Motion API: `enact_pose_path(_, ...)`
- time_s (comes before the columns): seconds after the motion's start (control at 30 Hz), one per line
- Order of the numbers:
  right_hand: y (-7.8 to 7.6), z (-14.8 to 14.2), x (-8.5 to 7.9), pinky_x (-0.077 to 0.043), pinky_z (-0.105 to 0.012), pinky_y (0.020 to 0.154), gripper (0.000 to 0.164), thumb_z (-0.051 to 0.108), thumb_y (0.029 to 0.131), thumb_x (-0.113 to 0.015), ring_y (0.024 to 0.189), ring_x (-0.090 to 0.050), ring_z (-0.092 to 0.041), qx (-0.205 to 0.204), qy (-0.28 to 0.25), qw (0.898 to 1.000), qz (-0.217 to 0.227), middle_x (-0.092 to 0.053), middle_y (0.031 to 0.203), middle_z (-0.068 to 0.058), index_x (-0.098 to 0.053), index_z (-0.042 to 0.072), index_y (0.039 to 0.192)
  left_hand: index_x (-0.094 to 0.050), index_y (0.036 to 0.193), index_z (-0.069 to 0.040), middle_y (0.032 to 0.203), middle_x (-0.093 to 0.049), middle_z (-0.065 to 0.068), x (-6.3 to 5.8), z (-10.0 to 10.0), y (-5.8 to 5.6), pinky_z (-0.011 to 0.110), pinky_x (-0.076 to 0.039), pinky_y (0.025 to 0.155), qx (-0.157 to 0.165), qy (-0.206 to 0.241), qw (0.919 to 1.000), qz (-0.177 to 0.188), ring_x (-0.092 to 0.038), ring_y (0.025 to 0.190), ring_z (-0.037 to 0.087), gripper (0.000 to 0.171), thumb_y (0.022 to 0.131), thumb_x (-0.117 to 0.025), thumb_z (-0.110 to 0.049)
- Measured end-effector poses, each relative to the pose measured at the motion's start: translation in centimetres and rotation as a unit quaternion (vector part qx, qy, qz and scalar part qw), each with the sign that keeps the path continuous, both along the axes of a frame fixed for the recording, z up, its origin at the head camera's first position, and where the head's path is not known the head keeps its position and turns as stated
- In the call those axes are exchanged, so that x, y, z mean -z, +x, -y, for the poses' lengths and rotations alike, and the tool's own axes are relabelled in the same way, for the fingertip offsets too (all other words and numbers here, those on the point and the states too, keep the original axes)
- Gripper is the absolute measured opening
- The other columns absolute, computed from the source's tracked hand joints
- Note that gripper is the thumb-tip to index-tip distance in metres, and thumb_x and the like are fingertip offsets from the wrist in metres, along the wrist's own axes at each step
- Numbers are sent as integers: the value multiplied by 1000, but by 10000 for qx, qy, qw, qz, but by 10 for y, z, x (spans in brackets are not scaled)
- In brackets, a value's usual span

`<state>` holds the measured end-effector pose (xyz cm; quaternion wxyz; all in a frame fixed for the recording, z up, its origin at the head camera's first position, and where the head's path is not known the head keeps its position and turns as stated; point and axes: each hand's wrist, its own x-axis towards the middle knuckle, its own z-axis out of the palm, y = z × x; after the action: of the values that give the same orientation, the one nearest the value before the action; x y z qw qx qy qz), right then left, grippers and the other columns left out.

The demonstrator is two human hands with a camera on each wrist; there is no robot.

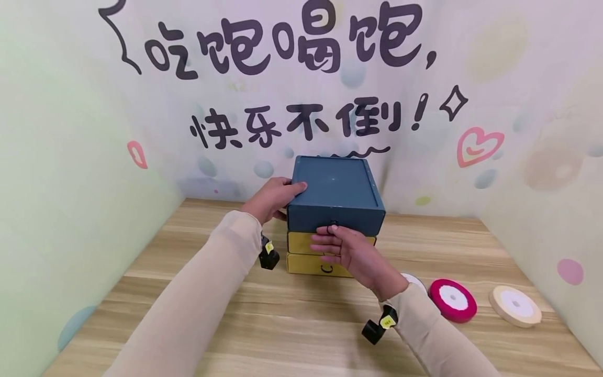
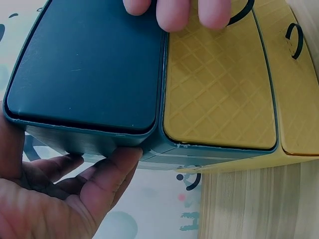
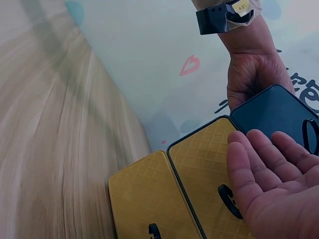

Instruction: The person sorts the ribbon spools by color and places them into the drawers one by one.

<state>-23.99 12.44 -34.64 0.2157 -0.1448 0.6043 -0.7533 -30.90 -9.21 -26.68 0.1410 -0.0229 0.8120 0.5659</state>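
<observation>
A small chest of drawers stands on the table, with a dark blue top section (image 1: 336, 180) over two yellow drawers (image 1: 301, 264). My left hand (image 1: 275, 196) holds the blue section at its left side, thumb on the top edge and fingers along the side wall. In front, my right hand (image 1: 353, 256) has thumb and forefinger at the black pull loop (image 3: 310, 137) of the blue drawer (image 2: 89, 64), pinching it. Its other fingers (image 3: 239, 164) extend loosely before the middle yellow drawer. The blue drawer's front sits flush in its frame.
To the right on the wooden table (image 1: 282, 324) lie a red ribbon roll (image 1: 440, 301), a cream ribbon roll (image 1: 527, 314) and a pale roll (image 1: 414, 281) partly behind the right wrist. A printed wall (image 1: 424, 173) rises close behind the chest.
</observation>
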Motion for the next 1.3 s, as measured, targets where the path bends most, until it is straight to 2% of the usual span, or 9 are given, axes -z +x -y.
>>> enact_pose_path(0.1,0,0,0,-46,-44,102,54,38,104,-52,117,-63,-25,-51,25,10000,4,-61,134,-17,-48,-4,138,-38,152,-7,139,-53,16,0,-1,0,52,-51,93,-5,1,10000,9,-56,120,33,68,99,-58,-45)
enact_pose_path(0.33,-1,1,-2,-50,-38,97,44,23,106,-48,118,-63,-25,-93,-303,9995,55,-63,131,-15,-48,-6,139,-36,153,-7,141,-51,16,0,-2,1,53,-51,93,-28,-22,10000,-29,-54,122,33,69,100,-57,-45)
enact_pose_path(0.7,-2,-1,0,-47,-40,101,41,5,103,-46,124,-58,-26,-381,-293,9987,193,-46,146,-24,-46,-6,143,-39,151,-7,134,-56,15,0,-2,1,51,-53,90,-37,-105,9999,-58,-58,116,32,66,100,-57,-45)
enact_pose_path(1.3,5,-4,2,-39,-48,108,43,8,105,-47,129,-54,-25,-634,206,9977,-94,-47,148,-19,-45,-2,147,-41,150,-8,134,-57,13,1,1,0,50,-52,91,72,-205,9997,-137,-58,114,30,65,100,-55,-47)
